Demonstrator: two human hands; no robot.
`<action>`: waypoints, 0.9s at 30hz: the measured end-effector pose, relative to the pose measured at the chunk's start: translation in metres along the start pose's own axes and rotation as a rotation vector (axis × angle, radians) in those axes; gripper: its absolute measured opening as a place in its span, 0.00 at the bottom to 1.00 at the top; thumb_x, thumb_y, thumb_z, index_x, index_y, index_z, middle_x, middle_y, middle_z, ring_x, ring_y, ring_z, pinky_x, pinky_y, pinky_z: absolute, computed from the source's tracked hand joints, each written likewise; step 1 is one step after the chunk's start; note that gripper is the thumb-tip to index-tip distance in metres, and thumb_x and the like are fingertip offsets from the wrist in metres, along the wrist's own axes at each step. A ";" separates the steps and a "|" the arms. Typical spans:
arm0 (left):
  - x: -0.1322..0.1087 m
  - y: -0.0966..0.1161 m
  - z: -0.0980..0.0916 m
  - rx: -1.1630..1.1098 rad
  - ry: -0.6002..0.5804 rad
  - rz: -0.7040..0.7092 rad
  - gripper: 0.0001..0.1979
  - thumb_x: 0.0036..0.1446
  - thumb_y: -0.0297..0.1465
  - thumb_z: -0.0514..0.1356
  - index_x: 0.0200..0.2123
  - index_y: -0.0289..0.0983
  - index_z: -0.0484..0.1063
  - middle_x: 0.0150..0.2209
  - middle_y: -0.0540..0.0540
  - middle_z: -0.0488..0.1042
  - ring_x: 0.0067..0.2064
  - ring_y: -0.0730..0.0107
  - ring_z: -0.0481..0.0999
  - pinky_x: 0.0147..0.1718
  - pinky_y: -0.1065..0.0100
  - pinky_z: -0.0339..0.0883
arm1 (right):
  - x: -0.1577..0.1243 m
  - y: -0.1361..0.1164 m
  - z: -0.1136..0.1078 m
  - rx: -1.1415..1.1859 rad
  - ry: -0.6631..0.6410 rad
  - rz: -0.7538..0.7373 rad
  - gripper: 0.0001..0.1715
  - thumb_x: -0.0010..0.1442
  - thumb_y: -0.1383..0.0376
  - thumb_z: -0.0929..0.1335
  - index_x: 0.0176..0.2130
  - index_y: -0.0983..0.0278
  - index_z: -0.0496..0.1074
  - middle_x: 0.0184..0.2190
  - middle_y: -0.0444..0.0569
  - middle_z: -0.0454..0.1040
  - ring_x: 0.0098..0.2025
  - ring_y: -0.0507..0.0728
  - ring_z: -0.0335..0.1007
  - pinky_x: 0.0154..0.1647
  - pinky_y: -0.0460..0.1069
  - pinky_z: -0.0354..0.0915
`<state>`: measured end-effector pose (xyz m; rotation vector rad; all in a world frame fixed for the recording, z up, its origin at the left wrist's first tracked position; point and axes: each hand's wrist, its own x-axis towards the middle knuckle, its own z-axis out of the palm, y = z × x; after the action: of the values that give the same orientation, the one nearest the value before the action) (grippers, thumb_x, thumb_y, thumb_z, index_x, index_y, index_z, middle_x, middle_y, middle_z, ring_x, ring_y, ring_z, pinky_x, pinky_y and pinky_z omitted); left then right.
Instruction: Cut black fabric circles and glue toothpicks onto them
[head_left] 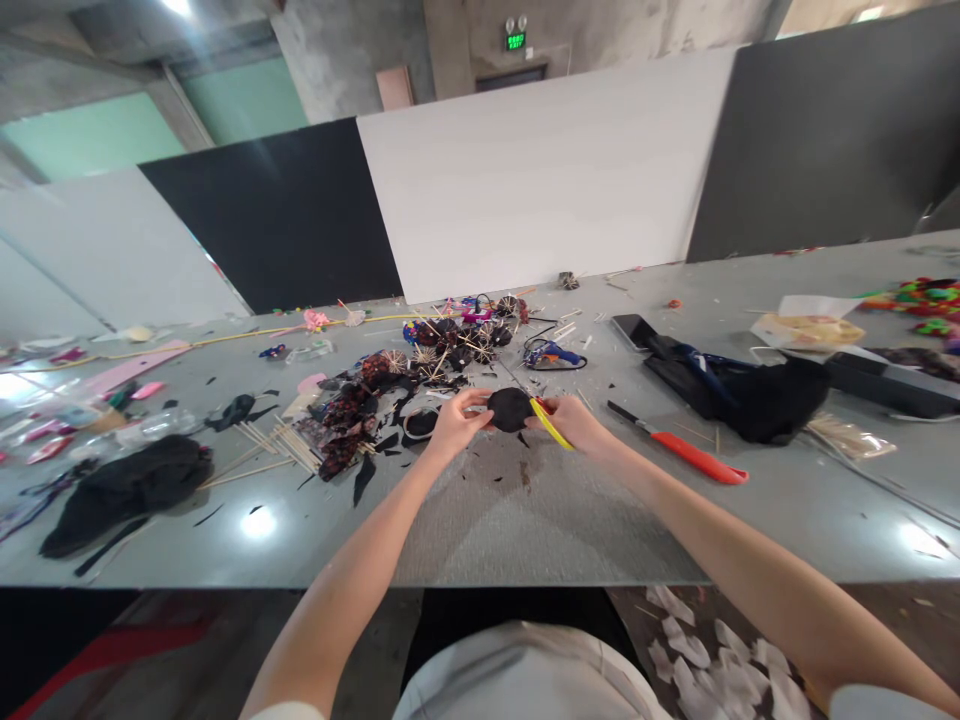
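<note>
My left hand (459,422) is closed on the left edge of a round black piece (510,409), probably cloth-covered, held just above the table. Its fingers and thumb pinch the rim. On the other side, my right hand (576,424) is closed around scissors with yellow handles (551,424). Their thin blades point away behind the black piece; whether they touch it cannot be told. Beyond the hands lies a blue glue gun (555,353) with a black cord. A cluster of dark balls stuck with wooden sticks (457,345) sits behind and left of my left hand.
A red-handled knife (697,458) lies to the right, near a black cloth bag (750,395) and a phone (634,332). Leftward are loose wooden sticks (289,445) and black cloth (135,490). Black scraps dot the grey table (465,540). Upright panels (547,190) border its far edge.
</note>
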<state>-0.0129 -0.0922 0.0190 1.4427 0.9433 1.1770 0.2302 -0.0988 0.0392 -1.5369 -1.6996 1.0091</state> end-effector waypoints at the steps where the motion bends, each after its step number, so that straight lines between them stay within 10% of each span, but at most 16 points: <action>1: 0.000 0.001 0.000 0.002 0.002 -0.001 0.26 0.51 0.38 0.73 0.51 0.35 0.75 0.47 0.38 0.79 0.37 0.64 0.82 0.36 0.58 0.83 | 0.000 0.001 -0.001 -0.011 0.000 -0.003 0.24 0.43 0.48 0.76 0.27 0.67 0.78 0.18 0.40 0.63 0.23 0.49 0.54 0.23 0.46 0.48; 27: -0.006 -0.001 0.004 0.076 -0.181 0.069 0.20 0.55 0.39 0.71 0.47 0.36 0.74 0.47 0.40 0.77 0.35 0.67 0.82 0.36 0.64 0.81 | 0.002 -0.005 -0.008 0.193 0.144 -0.150 0.28 0.45 0.45 0.77 0.31 0.66 0.76 0.28 0.47 0.76 0.31 0.56 0.69 0.33 0.49 0.63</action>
<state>-0.0104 -0.0981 0.0170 1.6243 0.8263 1.0493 0.2344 -0.0958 0.0470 -1.3062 -1.5449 0.9324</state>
